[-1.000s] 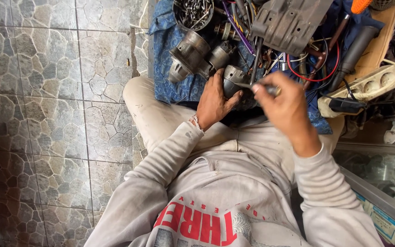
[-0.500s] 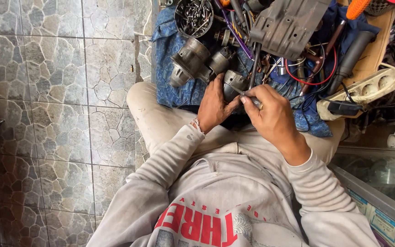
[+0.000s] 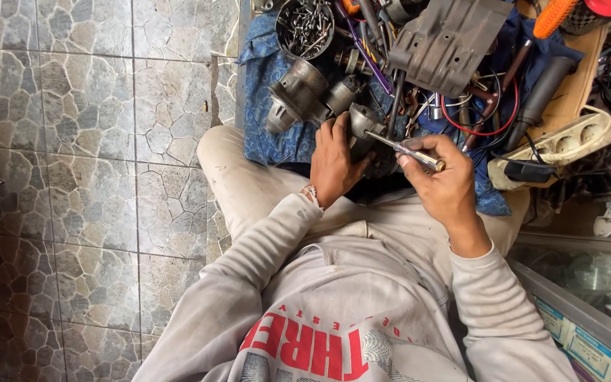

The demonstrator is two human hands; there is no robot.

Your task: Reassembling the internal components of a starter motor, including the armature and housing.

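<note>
On the lap, above the blue cloth: left hand clamps a grey metal motor housing steady, so the right hand, gripping a slim metal screwdriver, can work its tip in.

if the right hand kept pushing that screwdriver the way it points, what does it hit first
Most likely the small grey metal part that the left hand steadies: the right hand aims the screwdriver up-left, tip apparently already at it.
</note>
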